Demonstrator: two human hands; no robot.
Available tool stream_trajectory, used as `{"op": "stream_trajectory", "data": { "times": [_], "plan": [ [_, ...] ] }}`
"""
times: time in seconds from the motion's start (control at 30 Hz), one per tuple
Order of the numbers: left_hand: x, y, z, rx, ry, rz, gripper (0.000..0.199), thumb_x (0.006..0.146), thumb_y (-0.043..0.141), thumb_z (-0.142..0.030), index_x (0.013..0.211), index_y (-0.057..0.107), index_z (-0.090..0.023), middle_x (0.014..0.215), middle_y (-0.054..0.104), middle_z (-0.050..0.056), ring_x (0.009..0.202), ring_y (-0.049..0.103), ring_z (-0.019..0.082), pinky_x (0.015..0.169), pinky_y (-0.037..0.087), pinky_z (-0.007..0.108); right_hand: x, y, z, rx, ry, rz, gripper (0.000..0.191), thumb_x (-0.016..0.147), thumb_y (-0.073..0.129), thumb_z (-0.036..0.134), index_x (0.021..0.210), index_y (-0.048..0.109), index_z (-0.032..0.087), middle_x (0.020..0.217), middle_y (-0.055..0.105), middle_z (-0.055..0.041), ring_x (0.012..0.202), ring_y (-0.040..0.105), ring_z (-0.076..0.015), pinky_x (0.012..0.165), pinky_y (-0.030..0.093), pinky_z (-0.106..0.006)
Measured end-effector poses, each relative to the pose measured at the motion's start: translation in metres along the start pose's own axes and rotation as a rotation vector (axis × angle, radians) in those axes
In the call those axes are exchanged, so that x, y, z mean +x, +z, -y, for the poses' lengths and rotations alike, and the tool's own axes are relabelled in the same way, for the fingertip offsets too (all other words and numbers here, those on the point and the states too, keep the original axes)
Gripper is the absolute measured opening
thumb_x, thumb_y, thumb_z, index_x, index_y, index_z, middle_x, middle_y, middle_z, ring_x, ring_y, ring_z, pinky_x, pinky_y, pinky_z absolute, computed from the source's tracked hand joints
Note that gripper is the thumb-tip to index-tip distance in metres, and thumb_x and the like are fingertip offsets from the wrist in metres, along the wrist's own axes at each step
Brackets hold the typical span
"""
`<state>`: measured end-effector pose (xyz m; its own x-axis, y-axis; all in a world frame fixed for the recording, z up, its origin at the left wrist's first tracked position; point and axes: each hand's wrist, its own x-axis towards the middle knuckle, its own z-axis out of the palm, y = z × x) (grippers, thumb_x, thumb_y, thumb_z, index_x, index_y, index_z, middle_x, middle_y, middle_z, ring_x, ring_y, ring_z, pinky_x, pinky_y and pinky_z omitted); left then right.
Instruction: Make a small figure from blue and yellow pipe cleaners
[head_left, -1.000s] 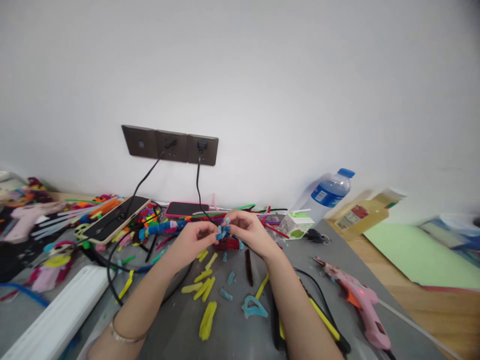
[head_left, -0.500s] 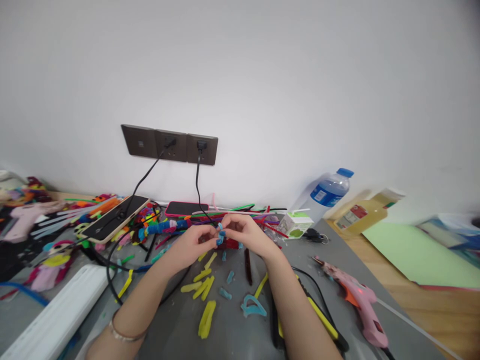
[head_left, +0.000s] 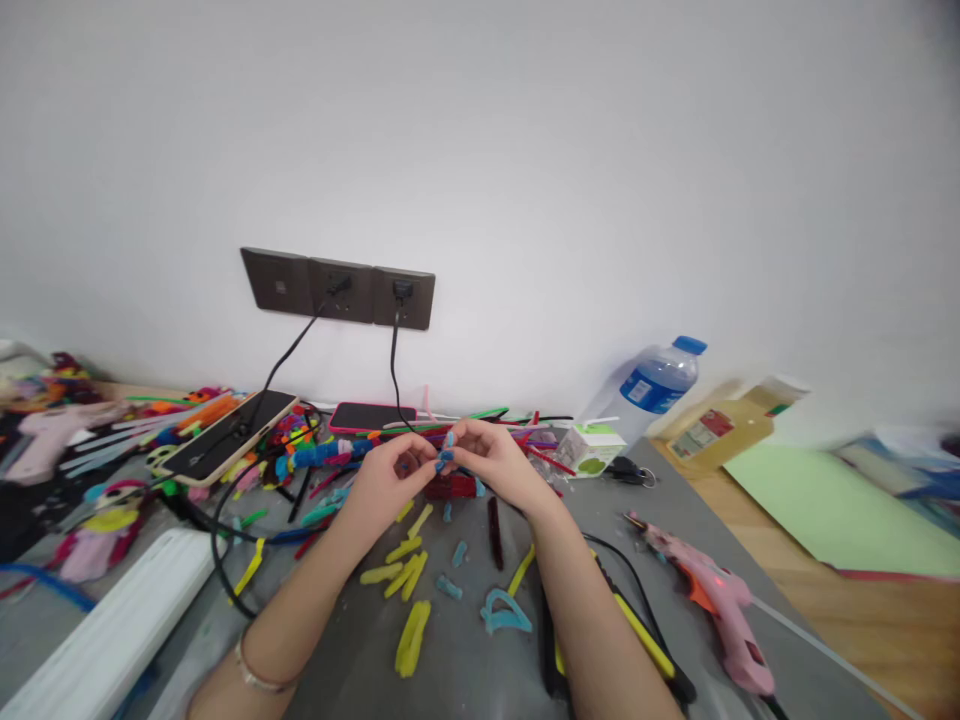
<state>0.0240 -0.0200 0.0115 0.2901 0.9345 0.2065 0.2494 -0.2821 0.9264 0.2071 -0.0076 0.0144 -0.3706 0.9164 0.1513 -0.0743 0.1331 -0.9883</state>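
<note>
Both hands meet above the middle of the table. A small light-blue piece of pipe cleaner sticks up between their fingertips, mostly covered by them. My left hand pinches at it with the thumb forward and the other fingers curled. My right hand grips it from the other side between thumb and forefinger. Just below lies a dark red piece. Nearer to me are short yellow pipe cleaner pieces, small light-blue pieces and a bent light-blue loop with a yellow stem.
On the right lie a pink glue gun and a yellow-and-black tool, partly under my right forearm. A bottle and small box stand behind. Leftward are a phone, black cables, a doll and a white strip.
My left hand has turned a little, its fingers curling more openly behind the thumb, and its forearm has shifted slightly right. The dark red piece below shows more. My right hand has barely moved.
</note>
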Motion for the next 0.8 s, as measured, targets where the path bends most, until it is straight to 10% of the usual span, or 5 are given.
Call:
{"op": "stream_trajectory", "data": {
  "times": [0.8],
  "plan": [
    [-0.0049,0.0011,-0.0060,0.036,0.245,-0.234,0.009,0.075,0.068,-0.015,0.071,0.073,-0.021,0.074,0.073,0.003,0.072,0.063,0.017,0.065,0.043,0.026,-0.0031,0.0017,0.0081,0.010,-0.114,-0.038,0.024,0.076,0.077,0.037,0.078,0.063,0.017,0.076,0.064,-0.0012,0.067,0.060,-0.0126,0.067,0.051,-0.027]
  ]
}}
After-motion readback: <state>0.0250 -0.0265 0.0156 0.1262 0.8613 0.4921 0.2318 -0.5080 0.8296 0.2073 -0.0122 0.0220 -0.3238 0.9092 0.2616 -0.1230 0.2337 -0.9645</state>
